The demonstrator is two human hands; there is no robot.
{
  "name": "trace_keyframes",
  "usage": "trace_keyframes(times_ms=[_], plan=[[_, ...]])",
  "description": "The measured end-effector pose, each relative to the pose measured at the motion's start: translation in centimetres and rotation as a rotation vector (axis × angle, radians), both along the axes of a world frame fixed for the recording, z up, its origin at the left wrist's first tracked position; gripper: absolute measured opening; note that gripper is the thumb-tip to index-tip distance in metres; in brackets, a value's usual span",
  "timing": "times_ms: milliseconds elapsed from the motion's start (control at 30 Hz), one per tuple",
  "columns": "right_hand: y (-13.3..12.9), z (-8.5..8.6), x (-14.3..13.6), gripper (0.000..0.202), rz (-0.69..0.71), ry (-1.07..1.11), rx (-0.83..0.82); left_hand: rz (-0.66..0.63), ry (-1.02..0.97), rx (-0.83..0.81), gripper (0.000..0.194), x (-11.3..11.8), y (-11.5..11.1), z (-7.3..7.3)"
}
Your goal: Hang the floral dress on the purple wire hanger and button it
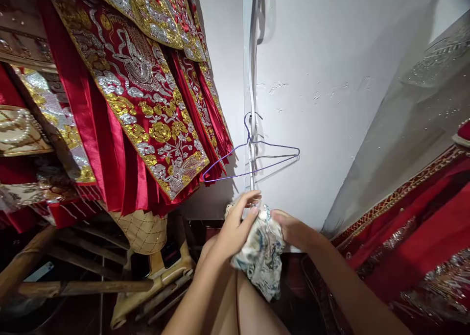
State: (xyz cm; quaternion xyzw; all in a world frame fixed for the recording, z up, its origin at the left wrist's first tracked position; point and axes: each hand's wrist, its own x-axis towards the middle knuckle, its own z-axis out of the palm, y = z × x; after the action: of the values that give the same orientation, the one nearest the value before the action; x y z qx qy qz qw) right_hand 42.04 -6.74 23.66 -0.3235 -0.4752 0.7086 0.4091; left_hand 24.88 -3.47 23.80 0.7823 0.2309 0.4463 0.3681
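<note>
The patterned cloth is gathered in front of the person's knees, below the purple hanger, close enough in to be worked with both arms reaching forward. The right hand is curled closed on the cloth's upper right edge, which probably keeps the light fabric from dropping, as its lower part hangs loose with nothing visible under it. The left hand is at the upper left edge, half open with thumb and fingers bent toward each other; the cloth is blurred there, so I cannot tell whether they pinch it. Having a hand on either side likely keeps the top edge spread between them. The hanger carries no garment and hangs against the wall by the white cord, leaving both hands to the cloth. The embroidered red garment hangs to the left, apart from the hands.
</note>
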Motion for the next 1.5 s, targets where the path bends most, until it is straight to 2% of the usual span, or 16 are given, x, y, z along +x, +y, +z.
trace_keyframes(times_ms=[67,133,167,233,300,367,467,533,600,667,733,867,1100,1333,1400,1500], plan=[[0.2,1.2,0.6,0.040,0.093,-0.164,0.073,-0.059,0.099,-0.137,0.048,-0.8,0.8,-1.1],[0.7,2.5,1.5,0.024,0.079,-0.341,0.174,-0.130,0.290,-0.230,0.060,-1.4,1.2,-2.6],[1.1,3.0,2.1,0.016,0.001,-0.422,0.258,-0.147,0.386,-0.249,0.061,-1.8,1.3,-3.3],[2.2,3.9,3.5,0.005,-0.264,-0.562,0.482,-0.156,0.526,-0.235,0.056,-2.7,1.5,-4.5],[4.0,4.2,4.9,0.015,-0.562,-0.649,0.678,-0.091,0.561,-0.185,0.045,-3.9,1.9,-5.1],[6.5,3.9,5.8,0.031,-0.742,-0.686,0.728,0.024,0.539,-0.139,0.036,-5.2,2.3,-5.0],[10.9,2.5,6.0,0.047,-0.757,-0.711,0.720,0.178,0.538,-0.086,0.023,-6.9,2.8,-4.1],[13.3,1.3,5.7,0.044,-0.694,-0.758,0.771,0.228,0.568,-0.066,0.016,-7.7,2.9,-3.6],[14.6,0.2,5.5,0.035,-0.631,-0.799,0.810,0.235,0.598,-0.067,0.017,-8.6,3.0,-3.3],[14.4,-0.7,5.7,0.028,-0.588,-0.820,0.816,0.258,0.611,-0.071,0.020,-9.7,3.3,-3.2],[13.0,-1.3,6.3,0.025,-0.549,-0.839,0.811,0.328,0.613,-0.058,0.021,-10.9,3.8,-3.0],[9.2,-1.1,8.0,0.024,-0.472,-0.844,0.809,0.445,0.555,-0.004,0.011,-12.1,5.4,-1.9],[5.8,1.0,9.6,0.021,-0.456,-0.814,0.839,0.434,0.208,0.069,0.020,-9.3,7.5,2.1],[4.7,2.2,6.8,0.026,-0.369,-0.706,0.807,0.421,0.231,0.245,0.026,-5.8,9.6,6.8],[4.5,2.2,6.9,0.027,-0.501,-0.773,0.827,0.367,0.256,0.239,0.026,-5.3,10.6,7.6],[4.2,2.4,9.0,0.040,-0.924,-0.905,0.819,0.293,0.266,0.176,0.027,-5.6,11.7,8.0]])
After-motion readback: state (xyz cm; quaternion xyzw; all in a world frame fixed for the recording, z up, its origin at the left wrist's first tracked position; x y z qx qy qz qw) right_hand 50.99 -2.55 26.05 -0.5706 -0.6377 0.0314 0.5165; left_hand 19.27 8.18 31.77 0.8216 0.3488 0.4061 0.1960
